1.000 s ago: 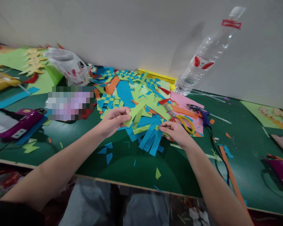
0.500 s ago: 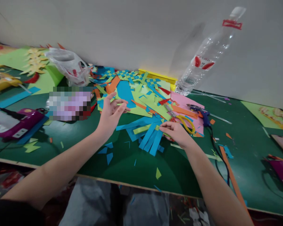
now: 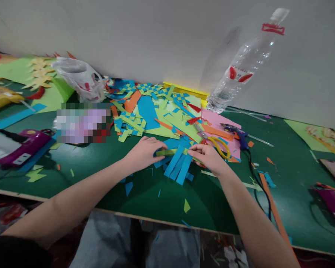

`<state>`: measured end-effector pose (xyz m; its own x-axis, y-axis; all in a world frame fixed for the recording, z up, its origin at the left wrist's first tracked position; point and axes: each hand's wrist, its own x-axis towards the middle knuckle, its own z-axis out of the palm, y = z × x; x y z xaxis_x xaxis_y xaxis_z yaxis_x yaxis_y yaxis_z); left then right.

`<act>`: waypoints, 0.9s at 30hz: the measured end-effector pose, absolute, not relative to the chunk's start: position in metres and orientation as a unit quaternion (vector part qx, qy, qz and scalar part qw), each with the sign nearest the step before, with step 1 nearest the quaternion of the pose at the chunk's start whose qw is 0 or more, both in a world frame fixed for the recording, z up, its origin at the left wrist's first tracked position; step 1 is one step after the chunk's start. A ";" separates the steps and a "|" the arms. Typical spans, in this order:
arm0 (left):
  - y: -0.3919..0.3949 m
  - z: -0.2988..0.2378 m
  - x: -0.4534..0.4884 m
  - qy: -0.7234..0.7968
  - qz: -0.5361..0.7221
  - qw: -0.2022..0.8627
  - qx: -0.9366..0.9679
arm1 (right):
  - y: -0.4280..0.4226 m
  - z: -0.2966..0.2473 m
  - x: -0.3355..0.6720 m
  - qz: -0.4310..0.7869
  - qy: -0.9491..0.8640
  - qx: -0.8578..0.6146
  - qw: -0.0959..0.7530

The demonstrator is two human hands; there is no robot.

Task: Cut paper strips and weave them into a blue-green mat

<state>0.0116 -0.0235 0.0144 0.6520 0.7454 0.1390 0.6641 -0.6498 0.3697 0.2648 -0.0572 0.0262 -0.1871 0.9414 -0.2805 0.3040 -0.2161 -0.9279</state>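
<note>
On the counter (image 3: 290, 163), directly before you: paper strips (image 3: 178, 165), lying between your left hand (image 3: 145, 152) and your right hand (image 3: 208, 158). Behind them: paper pile (image 3: 156, 115), reaching back to the wall (image 3: 156, 37). Just right of your right hand: scissors (image 3: 217, 143), on the pile's edge; glue gun (image 3: 238, 134) further right. Behind right, against the wall: bottle (image 3: 240, 70). Behind left: plastic bag (image 3: 79, 78).

A clear plastic bottle (image 3: 240, 70) stood tilted at the far edge of the table (image 3: 290, 156). Yellow-handled scissors (image 3: 216, 143) lay on pink paper (image 3: 214, 121), with a blue glue gun (image 3: 240, 134) just beside them. A white plastic bag (image 3: 79, 78) sat toward the far-left corner, and a purple device (image 3: 19, 149) lay near the left edge.
</note>
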 end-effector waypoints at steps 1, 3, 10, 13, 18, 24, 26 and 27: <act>-0.023 0.015 0.011 0.396 0.142 0.139 0.896 | -0.057 0.027 0.265 0.538 -0.552 -0.564 0.296; -0.022 0.015 0.010 0.405 0.151 0.131 0.892 | -0.058 0.028 0.264 0.536 -0.553 -0.564 0.296; -0.020 0.017 0.005 0.459 0.232 0.177 0.839 | -0.058 0.028 0.264 0.521 -0.572 -0.563 0.290; -0.020 0.017 0.005 0.458 0.249 0.190 0.832 | -0.058 0.029 0.264 0.507 -0.582 -0.566 0.288; -0.022 0.018 0.006 0.455 0.268 0.217 0.821 | -0.058 0.031 0.264 0.483 -0.599 -0.573 0.281; -0.022 0.018 0.007 0.461 0.288 0.246 0.802 | -0.058 0.030 0.264 0.448 -0.606 -0.600 0.268; -0.022 0.018 0.007 0.460 0.289 0.255 0.799 | -0.057 0.030 0.264 0.439 -0.611 -0.603 0.265; -0.022 0.019 0.007 0.461 0.286 0.259 0.799 | -0.057 0.030 0.264 0.434 -0.613 -0.604 0.265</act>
